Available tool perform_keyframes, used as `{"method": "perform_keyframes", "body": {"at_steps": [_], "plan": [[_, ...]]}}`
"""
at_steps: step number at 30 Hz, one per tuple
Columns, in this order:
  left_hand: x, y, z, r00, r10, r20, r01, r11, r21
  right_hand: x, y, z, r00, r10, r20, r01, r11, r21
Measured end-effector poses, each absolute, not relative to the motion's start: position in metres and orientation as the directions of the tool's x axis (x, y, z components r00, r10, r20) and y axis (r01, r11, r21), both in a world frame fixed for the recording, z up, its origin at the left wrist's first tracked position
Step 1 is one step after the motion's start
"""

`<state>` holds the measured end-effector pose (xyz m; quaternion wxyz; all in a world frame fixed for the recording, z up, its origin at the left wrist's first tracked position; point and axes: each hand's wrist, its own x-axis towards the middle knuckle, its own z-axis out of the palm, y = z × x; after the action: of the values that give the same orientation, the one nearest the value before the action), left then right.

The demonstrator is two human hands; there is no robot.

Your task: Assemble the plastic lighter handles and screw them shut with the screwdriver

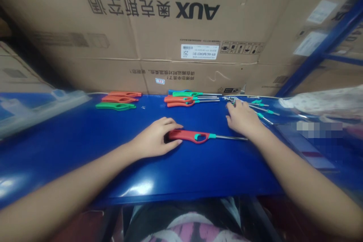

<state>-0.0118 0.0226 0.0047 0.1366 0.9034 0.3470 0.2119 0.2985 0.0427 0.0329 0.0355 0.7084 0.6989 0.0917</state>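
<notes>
A red long-necked lighter (195, 136) with a teal trigger piece and a metal tube lies on the blue table (85, 136). My left hand (155, 138) is closed around the butt end of its red handle. My right hand (241, 119) rests over the far end of the metal tube, fingers spread flat on the table and reaching toward a heap of loose metal tubes with teal ends (262, 109). Whether the right hand grips the tube is hidden.
Orange and green lighter handles (119, 100) lie at the back left. Several assembled lighters (188, 98) lie at the back middle. Large cardboard boxes (170, 26) wall off the back. A clear plastic bag (34, 109) sits left, patterned cloth (326, 102) right.
</notes>
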Motion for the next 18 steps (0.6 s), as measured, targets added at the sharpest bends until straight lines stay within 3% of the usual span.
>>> {"method": "perform_keyframes", "body": {"at_steps": [4, 10, 12, 15, 18], "plan": [[-0.015, 0.027, 0.004, 0.685, 0.691, 0.231, 0.572, -0.706, 0.417, 0.311, 0.048, 0.037, 0.186, 0.982, -0.027, 0.965, -0.178, 0.191], [-0.011, 0.026, 0.000, 0.663, 0.719, 0.208, 0.569, -0.666, 0.483, 0.312, 0.047, 0.045, 0.179, 0.983, -0.043, 0.971, -0.169, 0.170], [-0.010, 0.025, -0.001, 0.661, 0.719, 0.216, 0.565, -0.666, 0.486, 0.307, 0.045, 0.046, 0.141, 0.989, 0.042, 0.981, -0.146, 0.132], [-0.009, 0.024, -0.003, 0.663, 0.711, 0.233, 0.544, -0.672, 0.502, 0.298, 0.043, 0.045, 0.059, 0.965, 0.255, 0.998, -0.055, -0.024], [-0.008, 0.023, -0.006, 0.663, 0.707, 0.247, 0.534, -0.678, 0.506, 0.292, 0.042, 0.041, -0.032, 0.885, 0.465, 0.965, 0.147, -0.215]]}}
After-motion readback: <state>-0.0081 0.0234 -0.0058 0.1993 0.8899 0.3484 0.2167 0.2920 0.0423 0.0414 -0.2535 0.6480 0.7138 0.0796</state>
